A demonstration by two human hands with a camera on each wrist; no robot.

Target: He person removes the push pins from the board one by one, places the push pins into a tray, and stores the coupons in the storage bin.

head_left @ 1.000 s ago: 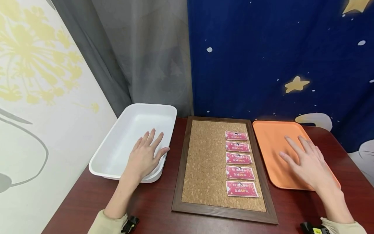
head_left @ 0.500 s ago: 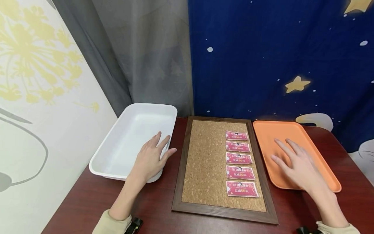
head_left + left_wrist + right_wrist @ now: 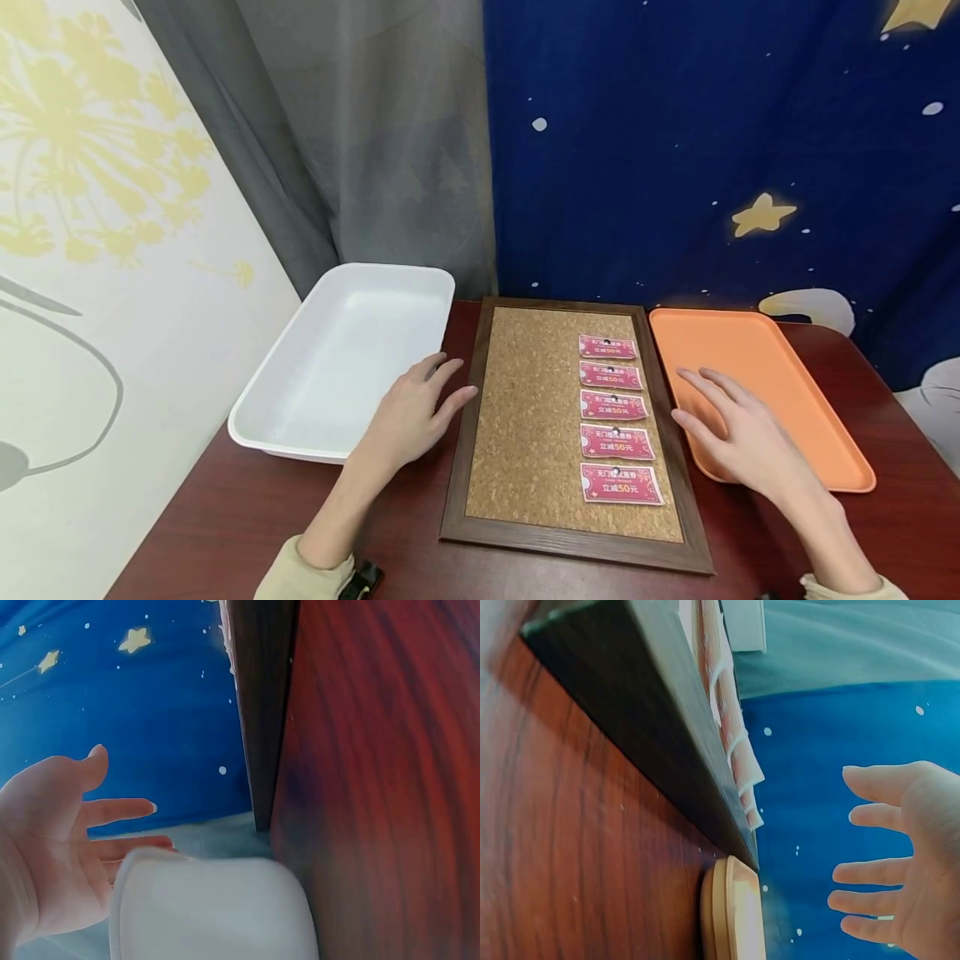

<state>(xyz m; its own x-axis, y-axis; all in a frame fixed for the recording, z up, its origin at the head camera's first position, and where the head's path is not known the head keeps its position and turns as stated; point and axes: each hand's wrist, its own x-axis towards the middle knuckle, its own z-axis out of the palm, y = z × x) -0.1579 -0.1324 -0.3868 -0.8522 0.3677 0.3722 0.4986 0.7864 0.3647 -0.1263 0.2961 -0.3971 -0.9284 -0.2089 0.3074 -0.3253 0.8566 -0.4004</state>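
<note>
Tabletop [image 3: 420,542], five coupons [image 3: 613,406], two hands [image 3: 411,415] [image 3: 753,442]

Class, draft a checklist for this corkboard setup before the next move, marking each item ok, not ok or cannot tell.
1. Left hand holding nothing: ok.
2. Right hand holding nothing: ok.
3. Five coupons in a column on the corkboard: ok.
4. Pins pushed in firmly: cannot tell.
5. Orange tray fully in view: not ok, right hand covers part.
6. White bin clear of left hand: cannot tell.

Bright light, soft shadows
</note>
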